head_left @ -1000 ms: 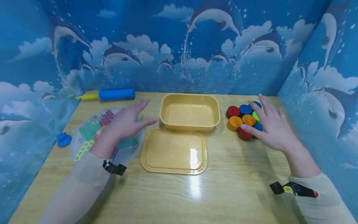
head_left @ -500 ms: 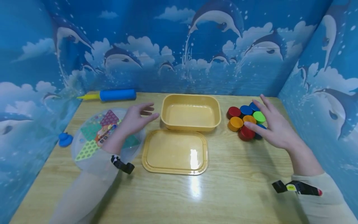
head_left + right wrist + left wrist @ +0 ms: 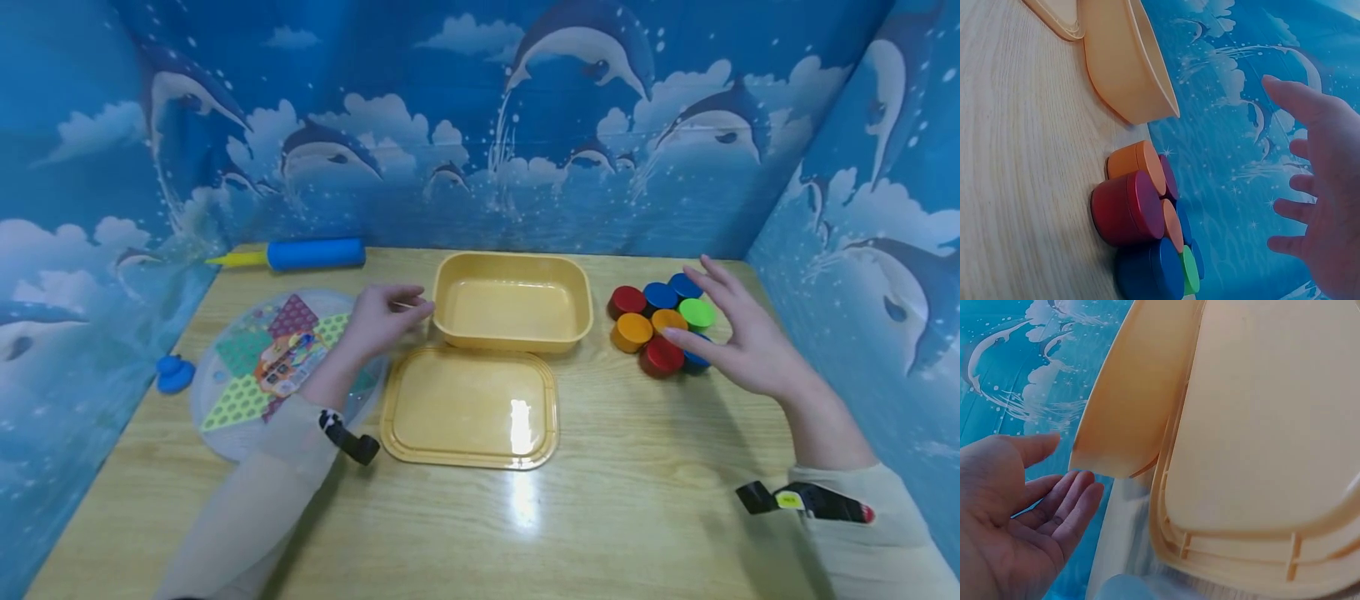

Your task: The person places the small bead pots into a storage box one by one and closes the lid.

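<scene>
Shifted rightward, the loose, empty left hand (image 3: 380, 321) is just left of the crosswise, oblong yellow plastic box (image 3: 516, 342), nearer than the outspread right hand (image 3: 756, 348).

Through the head camera I look down on a pale yellow, wood-grained tabletop (image 3: 615, 467), its far edge meeting a deep-blue printed sheet (image 3: 480, 208) that forms the back wall. Matching blue sheets rise along the left side (image 3: 67, 192) and right side (image 3: 847, 225), so I see three walls. Grey-blue, white-bellied leaping dolphins (image 3: 585, 29), puffy white clouds (image 3: 386, 121) and pale droplets decorate them. Nearer me, a soft white patch of reflected light (image 3: 523, 500) shines on the smooth tabletop.
</scene>
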Tool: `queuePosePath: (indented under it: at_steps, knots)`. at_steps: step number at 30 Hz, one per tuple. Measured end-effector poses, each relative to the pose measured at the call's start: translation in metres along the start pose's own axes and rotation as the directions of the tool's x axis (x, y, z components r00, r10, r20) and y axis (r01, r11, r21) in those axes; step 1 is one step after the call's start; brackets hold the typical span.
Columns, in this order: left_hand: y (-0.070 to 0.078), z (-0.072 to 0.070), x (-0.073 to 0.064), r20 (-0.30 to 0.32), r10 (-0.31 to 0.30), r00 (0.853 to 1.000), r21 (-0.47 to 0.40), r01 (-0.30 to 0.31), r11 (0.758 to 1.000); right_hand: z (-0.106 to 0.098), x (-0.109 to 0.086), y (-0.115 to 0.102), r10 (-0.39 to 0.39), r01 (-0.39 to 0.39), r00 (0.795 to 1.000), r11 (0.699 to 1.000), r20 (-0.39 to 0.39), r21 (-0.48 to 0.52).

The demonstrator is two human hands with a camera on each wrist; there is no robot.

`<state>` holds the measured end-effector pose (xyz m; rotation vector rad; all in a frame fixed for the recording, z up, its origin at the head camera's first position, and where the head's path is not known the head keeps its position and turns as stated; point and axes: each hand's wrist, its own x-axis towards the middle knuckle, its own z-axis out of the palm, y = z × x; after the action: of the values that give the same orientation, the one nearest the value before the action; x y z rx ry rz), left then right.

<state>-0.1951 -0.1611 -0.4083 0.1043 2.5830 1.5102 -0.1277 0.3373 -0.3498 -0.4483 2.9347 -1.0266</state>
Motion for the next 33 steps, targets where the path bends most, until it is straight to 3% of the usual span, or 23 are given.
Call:
queuePosePath:
  at_steps: [6, 11, 16, 22, 26, 33]
  knots:
    - [0.002, 0.005, 0.002, -0.003, -0.06, 0.998, -0.1, 0.06, 0.993, -0.001, -0.003, 0.006, -0.015, 0.015, 1.0, 1.0, -0.019, 0.012]
    - [0.002, 0.01, 0.006, -0.011, -0.147, 0.989, -0.165, 0.143, 0.976, -0.003, -0.004, 0.011, -0.01, 0.01, 1.0, 1.0, -0.027, 0.016]
    - [0.002, 0.014, 0.009, -0.001, -0.235, 0.972, -0.267, 0.226, 0.937, -0.006, -0.005, 0.019, 0.022, -0.022, 0.999, 1.0, -0.033, 0.009]
    - [0.001, 0.017, 0.012, 0.022, -0.3, 0.954, -0.373, 0.286, 0.883, -0.01, -0.006, 0.03, 0.032, -0.032, 0.998, 0.999, -0.054, -0.012]
    - [0.002, 0.019, 0.013, 0.031, -0.328, 0.944, -0.411, 0.311, 0.857, -0.012, -0.008, 0.039, 0.029, -0.029, 0.997, 1.0, -0.064, 0.005]
    - [0.001, 0.022, 0.014, 0.024, -0.324, 0.946, -0.447, 0.3, 0.843, -0.009, -0.014, 0.054, 0.09, -0.088, 0.994, 0.996, -0.06, 0.026]
